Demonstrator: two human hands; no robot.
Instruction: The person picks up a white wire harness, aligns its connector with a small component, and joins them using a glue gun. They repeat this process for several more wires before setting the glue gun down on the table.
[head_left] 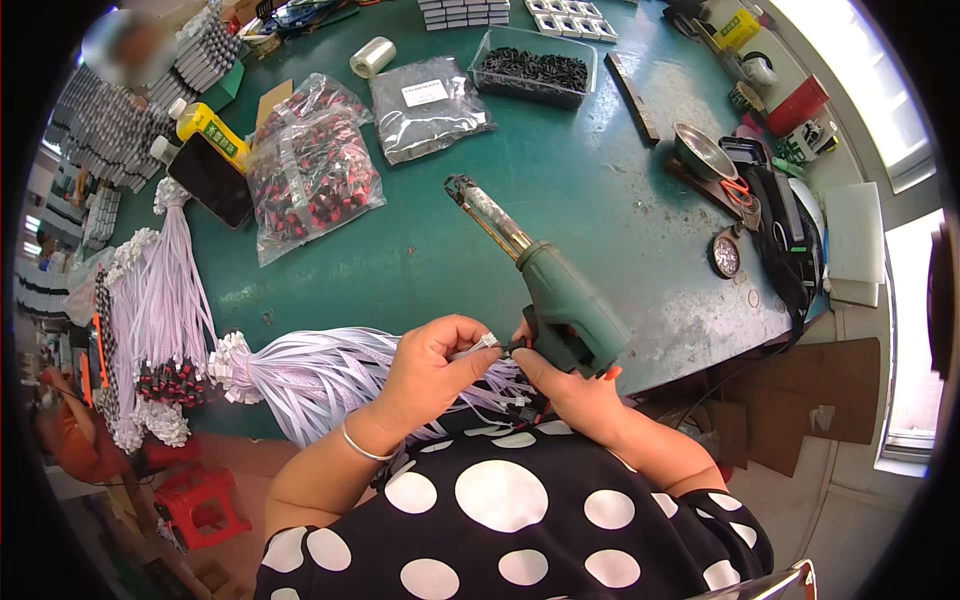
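Observation:
My left hand is closed in a pinch on a small white connector at the end of a cable. Close against it, my right hand pinches a small black piece, whose kind is too small to make out. A green heat gun rises just beyond my right hand, its metal nozzle angled to the far left. Whether that hand touches the gun's handle is hidden. Beneath my left wrist spreads a bundle of flat white cables, with black connectors near my body.
On the green table lie a bag of red-and-black parts, a grey bag, and a clear tub of black pieces. More white cables hang left. A phone, bottles, metal bowl and red stool surround.

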